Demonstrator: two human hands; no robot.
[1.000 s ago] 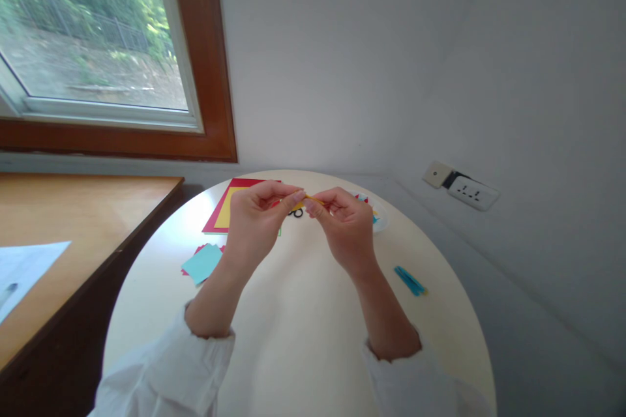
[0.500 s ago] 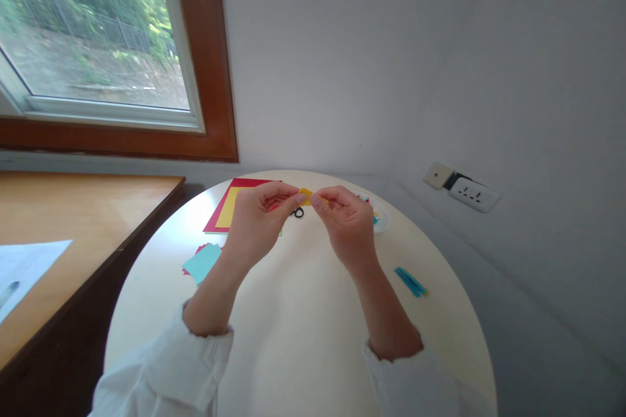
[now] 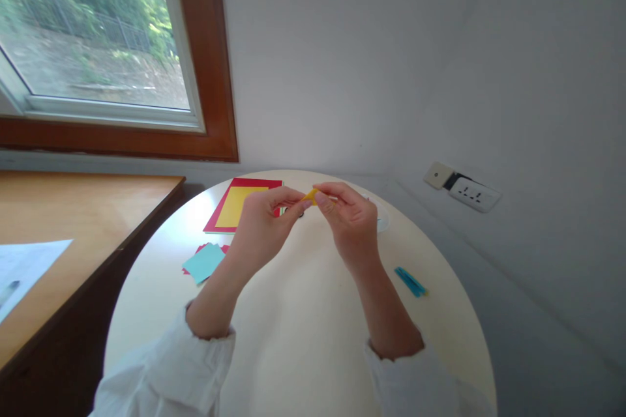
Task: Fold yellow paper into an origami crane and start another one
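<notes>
A small folded piece of yellow paper (image 3: 311, 195) is pinched between my two hands above the far part of the table. My left hand (image 3: 267, 225) grips its left end with thumb and fingers. The other end is held between the thumb and fingers of my right hand (image 3: 349, 218). Most of the paper is hidden by my fingertips. Behind my left hand lie larger sheets, a yellow sheet (image 3: 237, 203) on a red sheet (image 3: 218, 220). Partly covered scissors (image 3: 300, 213) show just below my left fingertips.
Light blue paper squares (image 3: 204, 263) lie over red ones at the left of the round white table (image 3: 303, 339). Blue folded strips (image 3: 409, 281) lie at the right. A clear dish (image 3: 384, 218) sits behind my right hand. A wall socket (image 3: 473, 194) is at the right.
Both hands have shifted slightly to the right. The yellow paper has turned between the fingertips and shows a narrower, slanted shape.
</notes>
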